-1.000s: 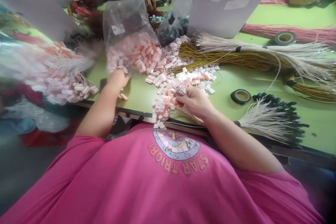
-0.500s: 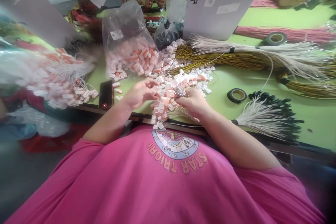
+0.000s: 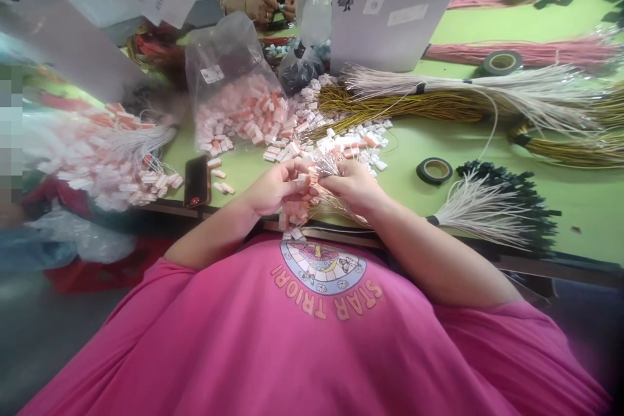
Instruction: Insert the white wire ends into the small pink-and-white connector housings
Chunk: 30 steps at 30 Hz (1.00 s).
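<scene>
My right hand is closed around a bundle of thin wires, whose silvery ends stick out past the thumb. Close beside those ends, my left hand pinches a small white plastic connector between thumb and fingers. White and orange connectors hang in a cluster below my left hand at the table edge. Beyond my hands lies a heap of loose white and orange connectors, spilling from an open clear plastic bag. My fingers partly hide the wires.
A phone lies left of my hands, near more wired connectors. To the right are a black tape roll, white wires with black connectors, and long white and yellow wire bundles. Co-workers' hands work across the table.
My left hand has moved right, from the loose connectors to the wire ends, with a connector now between its fingers. My right hand keeps its hold on the wires. The view has shifted slightly.
</scene>
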Available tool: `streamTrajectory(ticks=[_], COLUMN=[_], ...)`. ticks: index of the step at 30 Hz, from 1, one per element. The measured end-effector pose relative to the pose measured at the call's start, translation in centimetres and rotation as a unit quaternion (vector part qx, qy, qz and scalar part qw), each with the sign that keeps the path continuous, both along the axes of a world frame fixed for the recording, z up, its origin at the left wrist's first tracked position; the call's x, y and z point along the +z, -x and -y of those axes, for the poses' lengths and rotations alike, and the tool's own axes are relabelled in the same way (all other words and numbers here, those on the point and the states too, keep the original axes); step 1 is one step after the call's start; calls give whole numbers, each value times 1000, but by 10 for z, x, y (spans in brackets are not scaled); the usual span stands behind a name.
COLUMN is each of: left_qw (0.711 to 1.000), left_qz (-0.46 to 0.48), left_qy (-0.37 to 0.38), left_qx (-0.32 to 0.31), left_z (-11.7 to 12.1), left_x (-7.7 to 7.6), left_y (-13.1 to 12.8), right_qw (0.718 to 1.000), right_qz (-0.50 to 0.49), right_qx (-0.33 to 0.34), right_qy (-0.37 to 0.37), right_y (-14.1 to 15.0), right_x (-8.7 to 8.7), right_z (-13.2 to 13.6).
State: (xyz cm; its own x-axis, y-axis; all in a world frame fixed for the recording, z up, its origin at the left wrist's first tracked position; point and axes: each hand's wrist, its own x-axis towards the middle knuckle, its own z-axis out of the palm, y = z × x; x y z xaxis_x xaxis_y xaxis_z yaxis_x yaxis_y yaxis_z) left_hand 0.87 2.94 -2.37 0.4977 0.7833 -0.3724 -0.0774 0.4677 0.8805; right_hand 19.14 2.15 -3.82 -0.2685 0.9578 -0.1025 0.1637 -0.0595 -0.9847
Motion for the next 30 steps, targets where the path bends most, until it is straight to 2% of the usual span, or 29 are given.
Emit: streamTrajectory(ticks=[4,10,15,18,21,27,30], left_qw=[1000,999,982,959,937,927,940], left_qz=[-2,-21,-129,-200,-226,-276,-264], left_qy=[-12,-45,-127,-200,-265,-254,-217], left_qx=[7,18,44,31,13,26,17], left_z=[2,3,9,12,12,8,10], left_x=[-2,-7,-4,-5,-5,1,5], left_y=[-4,-5,-9,-10,-10,-8,-11], right_qw=[997,998,998,998,997,999,999], right_qz=[-60,-47,-51,-49,-38,29,12], right_qx=[9,18,30,41,58,38,53], right_qy=[37,29,33,27,21,4,0], right_y=[0,-1,0,1,0,-3,-1], right_x=[-1,-3,0,1,3,1,-3], right_z=[0,-2,1,2,1,-2,-1])
